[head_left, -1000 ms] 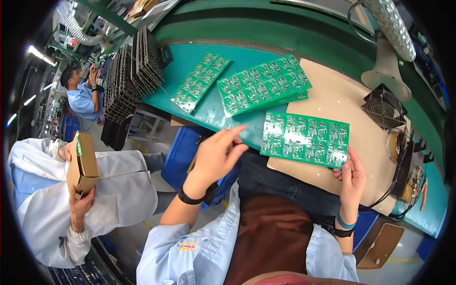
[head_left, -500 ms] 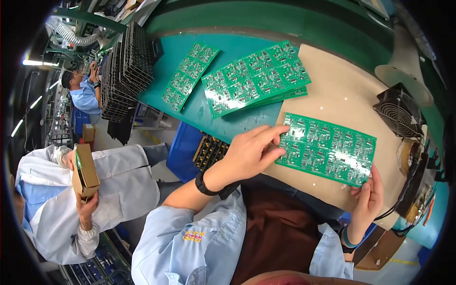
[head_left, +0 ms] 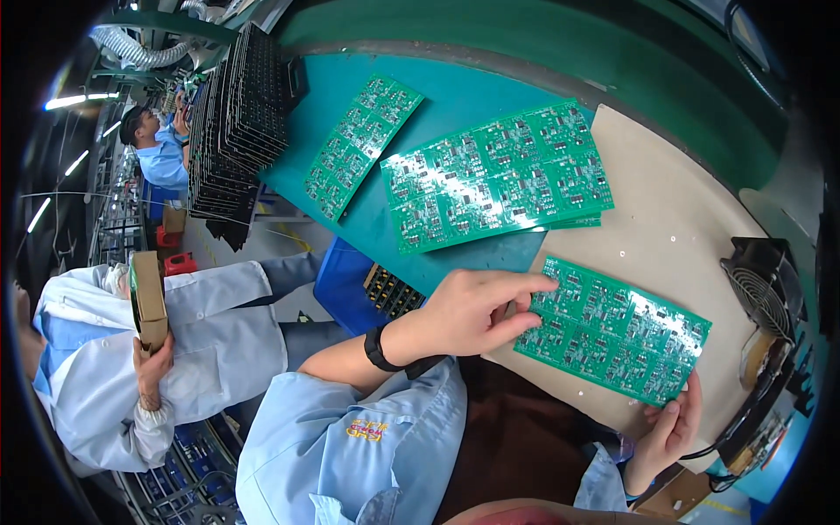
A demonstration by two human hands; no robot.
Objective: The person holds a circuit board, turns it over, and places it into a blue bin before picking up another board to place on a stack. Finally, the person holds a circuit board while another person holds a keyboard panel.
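A green circuit board panel [head_left: 612, 337] with rows of small components is over the brown sheet, its right end tilted toward me. My left hand [head_left: 477, 311] has its index finger and thumb at the panel's left edge, the other fingers curled. At the panel's near right corner, my right hand [head_left: 669, 429] grips the edge between thumb and fingers. Beyond them, a stack of similar green panels [head_left: 499, 179] overlaps the teal mat and the sheet. A single narrower panel [head_left: 363, 144] lies left of the stack.
The teal mat [head_left: 337, 96] and brown sheet [head_left: 647, 192] cover the bench. Black slotted racks [head_left: 236, 131] stand at the far left, a fan [head_left: 761, 289] at the right. A blue bin [head_left: 337, 284] sits below the bench edge. A co-worker [head_left: 219, 341] at left holds a cardboard box [head_left: 149, 297].
The view has shifted, so the bench and panels appear lower in the picture. Both hands stay on the same panel edges. The co-worker's box has turned slightly.
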